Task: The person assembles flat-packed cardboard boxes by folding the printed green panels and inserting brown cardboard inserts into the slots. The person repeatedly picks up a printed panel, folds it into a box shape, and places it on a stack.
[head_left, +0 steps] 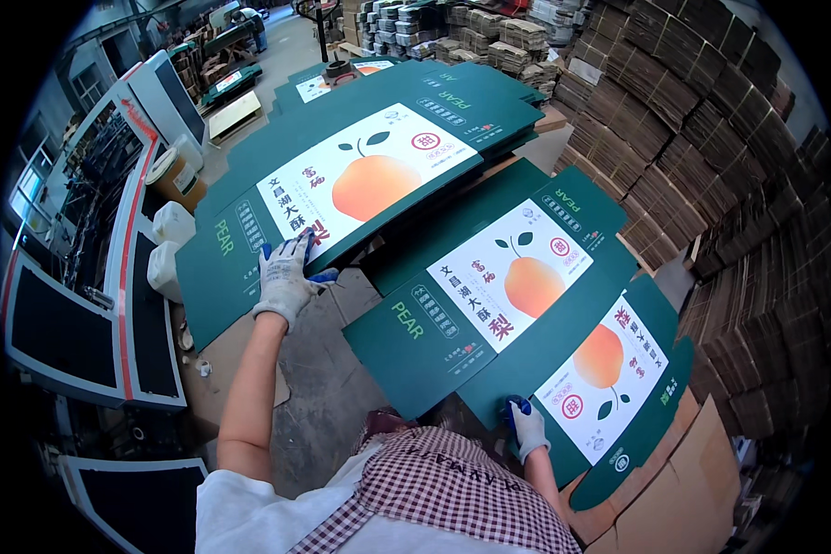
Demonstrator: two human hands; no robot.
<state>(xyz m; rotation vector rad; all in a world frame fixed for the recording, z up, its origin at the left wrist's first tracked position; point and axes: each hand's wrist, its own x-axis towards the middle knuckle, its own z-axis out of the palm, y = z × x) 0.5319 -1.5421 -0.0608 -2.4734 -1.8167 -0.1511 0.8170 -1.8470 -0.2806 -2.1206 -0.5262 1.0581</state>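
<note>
Gloves cover both hands. The left hand [286,277] lies fingers down on the near edge of the far sheet [360,180], a flat green carton blank printed with an orange fruit on a white panel; its fingers are curled over the edge, pinching the top sheet. The right hand [526,427] sits at about five o'clock, closed on the near corner of the near sheet [517,295], a like blank lying at a slant across the middle, thumb under and fingers on top as far as can be seen.

The far sheet tops a stack running toward eleven o'clock, with more green blanks [342,83] beyond it at twelve. A third printed panel [609,379] lies under the near sheet at four o'clock, over brown board [674,499].

At nine o'clock stands a grey machine [92,305] with red trim, and white jugs [171,245] beside it. Bundles of brown cardboard [711,138] rise from one to four o'clock.

Judging by the two grips, the step in hand is shifting blanks between piles, one sheet in each hand. The next move would call for lifting each sheet clear by its edge without dragging the one below, and keeping the wide board flat so it does not buckle.
</note>
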